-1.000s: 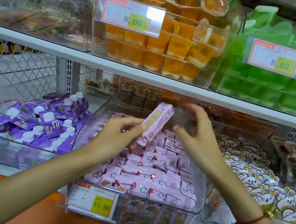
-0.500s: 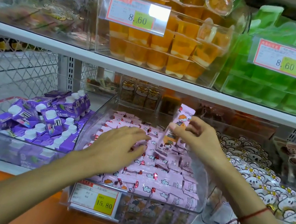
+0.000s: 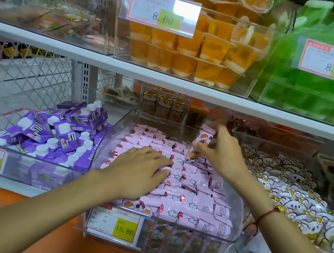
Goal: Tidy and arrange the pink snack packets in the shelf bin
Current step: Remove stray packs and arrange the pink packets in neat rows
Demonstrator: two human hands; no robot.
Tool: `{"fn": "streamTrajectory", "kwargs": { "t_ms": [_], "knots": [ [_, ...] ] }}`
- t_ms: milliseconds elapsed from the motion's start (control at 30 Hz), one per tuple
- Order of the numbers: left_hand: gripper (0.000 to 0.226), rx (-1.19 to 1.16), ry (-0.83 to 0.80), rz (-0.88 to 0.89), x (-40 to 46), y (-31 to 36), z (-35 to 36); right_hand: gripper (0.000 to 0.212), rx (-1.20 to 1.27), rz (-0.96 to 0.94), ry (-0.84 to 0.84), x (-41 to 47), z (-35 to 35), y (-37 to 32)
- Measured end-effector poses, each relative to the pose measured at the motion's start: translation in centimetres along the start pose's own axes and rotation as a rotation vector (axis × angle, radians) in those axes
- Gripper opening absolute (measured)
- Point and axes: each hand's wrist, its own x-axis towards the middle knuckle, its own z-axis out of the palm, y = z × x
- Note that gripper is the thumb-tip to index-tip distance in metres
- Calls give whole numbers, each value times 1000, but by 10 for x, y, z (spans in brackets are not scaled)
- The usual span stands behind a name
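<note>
Left hand lies flat, fingers straight, pressing the pink snack packets in the clear shelf bin. Right hand pinches 1 upright packet at the bin's back right.

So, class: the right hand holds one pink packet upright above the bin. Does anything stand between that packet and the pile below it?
Nothing visible does. The pink packet in the right hand hangs just above the pink packets in the open-topped clear bin. The left hand rests flat on the pile, off to the left.
</note>
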Motion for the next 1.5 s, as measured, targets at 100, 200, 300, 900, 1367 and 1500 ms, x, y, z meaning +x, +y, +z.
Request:
{"fn": "streamTrajectory", "kwargs": {
  "t_ms": [100, 200, 300, 900, 1367, 1500],
  "knots": [
    [45, -17, 6, -1, 0, -1, 1, 24, -122, -26, -118, 3, 3, 1],
    [46, -27, 8, -3, 0, -1, 2, 21, -290, -23, -324, 2, 5, 3],
    [46, -34, 14, -3, 0, -1, 1, 32, -393, -119, -516, -2, 5, 1],
    [44, 2, -153, 105, 53, 1, 1, 30, -439, -57, -450, 41, 6, 19],
    [43, -43, -126, 108, 44, -6, -1, 10, -185, 1, -419, 46, 14, 16],
    [43, -41, -175, 94, 45, -7, -1, 11, -229, -70, -383, 41, 14, 13]
  ]
}}
